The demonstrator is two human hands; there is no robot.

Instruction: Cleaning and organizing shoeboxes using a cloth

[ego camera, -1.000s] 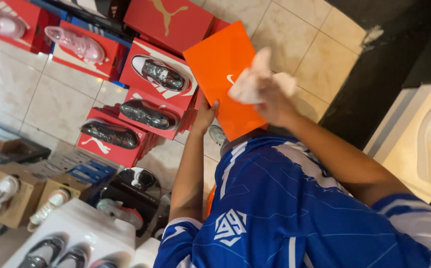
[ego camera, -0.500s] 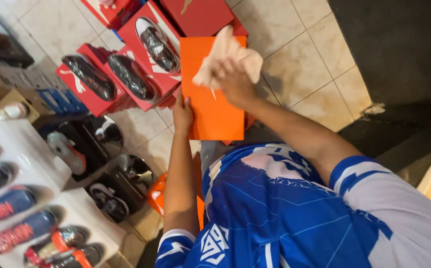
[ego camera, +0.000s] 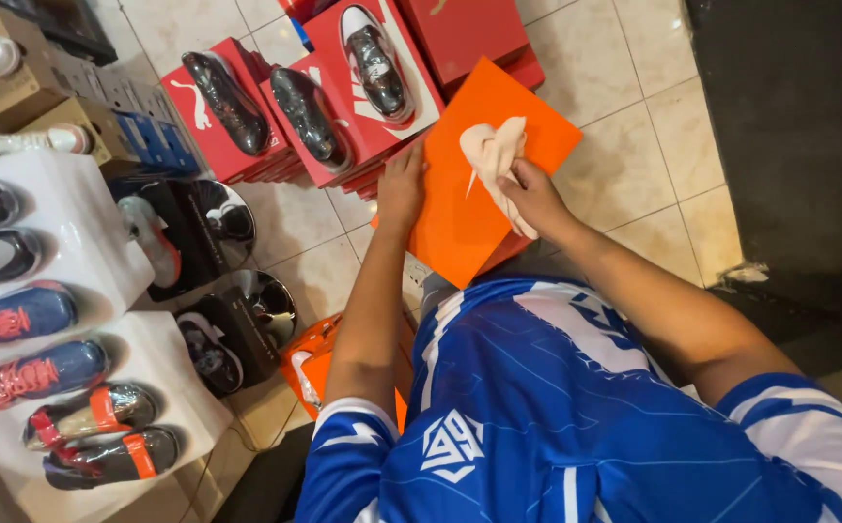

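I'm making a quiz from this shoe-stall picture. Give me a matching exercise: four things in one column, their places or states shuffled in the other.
Things:
1. left hand
2. right hand
3. orange box lid
4. dark shiny shoes

States:
A. lying on red boxes
B. pressed on the lid's left edge
C. gripping a pale cloth
D. held tilted above the tiled floor

Pairs: 1-B, 2-C, 3-D, 4-A

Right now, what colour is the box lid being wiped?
Bright orange: the box lid, shown in the head view, the only view.
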